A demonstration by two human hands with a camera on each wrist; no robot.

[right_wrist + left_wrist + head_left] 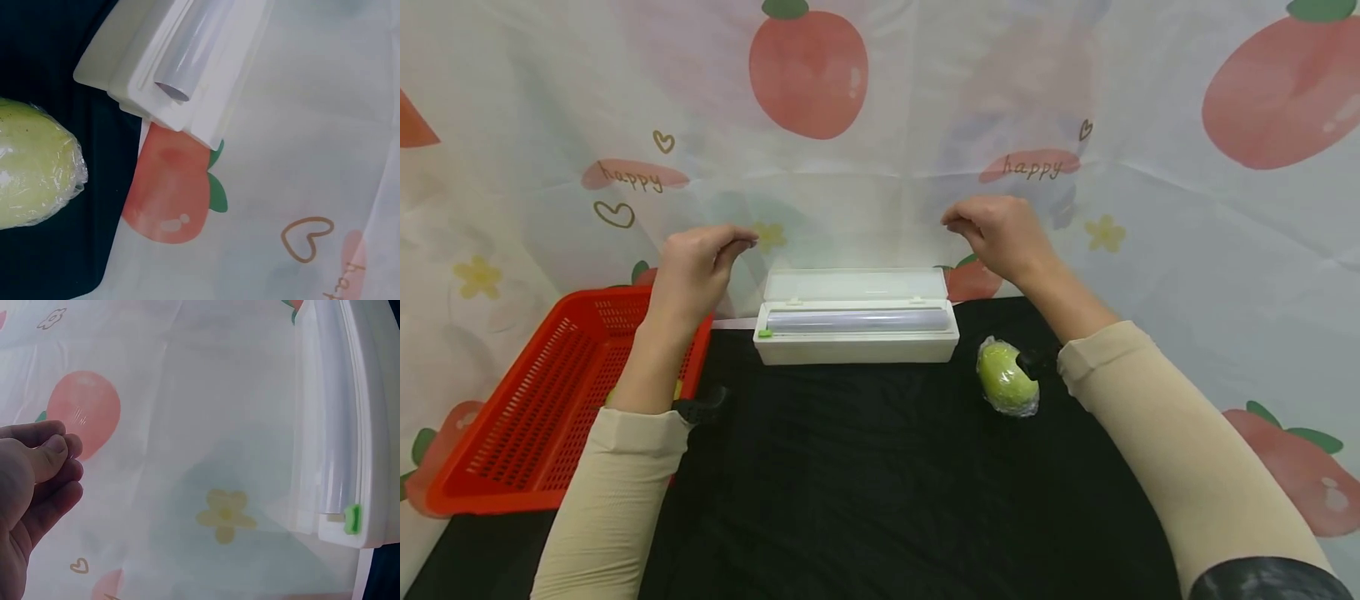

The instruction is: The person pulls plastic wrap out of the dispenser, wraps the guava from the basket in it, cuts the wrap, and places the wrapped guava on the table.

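Both hands are raised above and to either side of a white cling film dispenser [856, 346]. Thumb and fingertips of my left hand [696, 262] pinch together; in the left wrist view, fine glints beside them show clear cling film [79, 416]. My right hand [996, 233] pinches at a similar height, level with the left; the film between the hands is nearly invisible against the backdrop. The dispenser's lid [855, 285] stands up at the back, showing the roll [859, 321] and a green slider [765, 333]. A film-wrapped yellow-green fruit [1006, 382] lies below the right forearm.
A red slotted basket [561, 367] stands at the left, partly behind the left forearm, with a bit of yellow fruit showing inside. Black cloth [850, 483] covers the table. A printed backdrop [887, 208] hangs right behind the dispenser.
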